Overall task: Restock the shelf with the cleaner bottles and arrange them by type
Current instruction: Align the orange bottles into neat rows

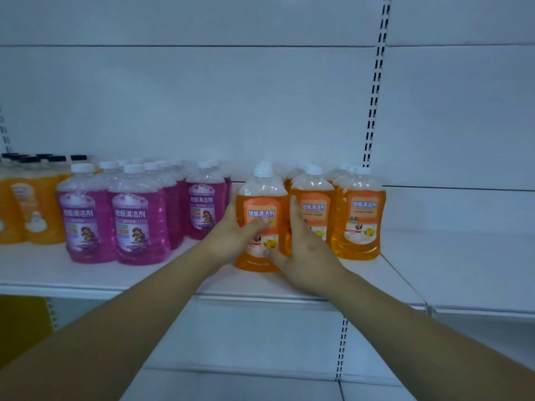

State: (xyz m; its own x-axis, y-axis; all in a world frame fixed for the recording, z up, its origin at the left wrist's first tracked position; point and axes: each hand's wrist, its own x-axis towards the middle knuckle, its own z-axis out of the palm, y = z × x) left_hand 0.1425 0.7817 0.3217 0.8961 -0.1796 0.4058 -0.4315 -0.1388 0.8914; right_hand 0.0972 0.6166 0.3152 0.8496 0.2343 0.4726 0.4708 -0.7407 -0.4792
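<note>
An orange cleaner bottle [262,204] with a white cap stands at the front of the white shelf [162,276]. My left hand [231,233] grips its left side, thumb across the label. My right hand [304,250] holds its right side, fingers reaching up between it and the neighbouring orange bottles [359,215]. Those stand in rows to the right and behind. Several purple cleaner bottles [139,218] with white caps are grouped to the left.
At the far left stand yellow-orange bottles [31,206] with black caps. A slotted upright [373,91] divides the back panel. The adjoining shelf section [463,270] lies to the right, and a lower shelf [246,342] shows below.
</note>
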